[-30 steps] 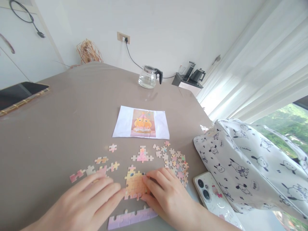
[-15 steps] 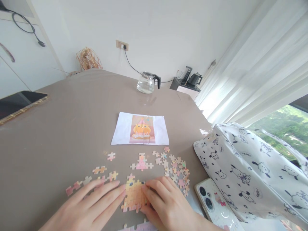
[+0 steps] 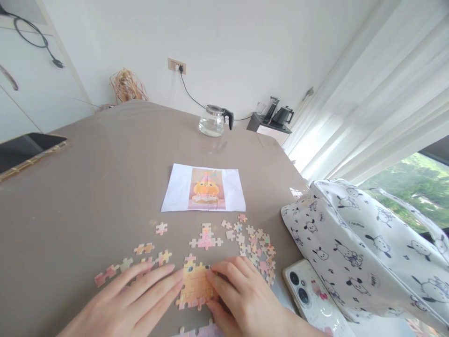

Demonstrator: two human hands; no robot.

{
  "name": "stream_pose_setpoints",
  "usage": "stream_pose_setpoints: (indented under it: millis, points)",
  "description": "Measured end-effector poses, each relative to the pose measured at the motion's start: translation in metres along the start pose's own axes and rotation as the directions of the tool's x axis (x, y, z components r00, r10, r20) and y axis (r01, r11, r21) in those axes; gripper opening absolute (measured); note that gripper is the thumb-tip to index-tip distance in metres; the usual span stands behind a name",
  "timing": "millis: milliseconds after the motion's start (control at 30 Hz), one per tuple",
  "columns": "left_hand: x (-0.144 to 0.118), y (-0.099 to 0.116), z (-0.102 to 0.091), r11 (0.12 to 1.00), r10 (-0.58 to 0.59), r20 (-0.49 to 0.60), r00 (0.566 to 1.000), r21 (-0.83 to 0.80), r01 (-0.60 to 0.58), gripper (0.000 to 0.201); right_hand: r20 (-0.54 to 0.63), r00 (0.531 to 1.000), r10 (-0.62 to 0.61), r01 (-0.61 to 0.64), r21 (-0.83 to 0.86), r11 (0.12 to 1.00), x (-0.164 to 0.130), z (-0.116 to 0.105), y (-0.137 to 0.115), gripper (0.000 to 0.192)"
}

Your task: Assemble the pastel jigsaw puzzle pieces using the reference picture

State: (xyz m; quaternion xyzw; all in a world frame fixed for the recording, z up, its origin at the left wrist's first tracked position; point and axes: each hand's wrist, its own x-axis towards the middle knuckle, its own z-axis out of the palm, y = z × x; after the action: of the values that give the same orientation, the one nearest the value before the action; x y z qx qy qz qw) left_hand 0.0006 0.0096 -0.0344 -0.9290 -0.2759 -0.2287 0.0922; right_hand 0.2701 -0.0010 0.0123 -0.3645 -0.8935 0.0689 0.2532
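A joined yellow-orange puzzle section (image 3: 195, 286) with two dark eyes lies flat before me. My left hand (image 3: 136, 292) rests beside it with fingers stretched out, the fingertips at its left edge and some loose pieces partly under them. At the section's right edge, my right hand (image 3: 242, 292) has its fingers bent and thumb below, gripping that side; the pieces under the fingertips are hidden. Just above lies a smaller pink joined section (image 3: 205, 238). Part of another pale purple joined section (image 3: 201, 331) shows at the bottom edge.
Many loose puzzle pieces (image 3: 257, 248) lie to the right, others (image 3: 126, 264) to the left. A paper with a printed picture (image 3: 206, 188) lies beyond. A glass pot (image 3: 212, 122) stands farther back. A white phone (image 3: 310, 295) and patterned bag (image 3: 361, 248) sit at right, a dark phone (image 3: 26, 150) at left.
The view has shifted very slightly. Both hands stay in nearly the same place on the puzzle section, with the right thumb moved a touch.
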Motion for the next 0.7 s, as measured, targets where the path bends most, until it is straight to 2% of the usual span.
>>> stream_pose_setpoints:
  millis: [167,500,700]
  points:
    - [-0.0014,0.0026,0.0002,0.999,-0.026,0.024,0.999,-0.044,0.027,0.075,-0.012,1.0,0.003,-0.003,-0.013,1.0,0.0005,0.0004,-0.0009,0.02]
    - [0.0007,0.0027,-0.001,0.998,-0.03,-0.005,1.0,-0.047,0.03,0.071,-0.018,1.0,0.013,-0.013,0.017,1.0,0.0003,-0.0007,-0.0021,0.02]
    - [0.0,0.0012,-0.0012,0.999,-0.011,0.016,1.0,-0.033,0.011,0.068,-0.016,1.0,0.012,-0.012,0.013,1.0,0.0004,-0.0001,-0.0027,0.021]
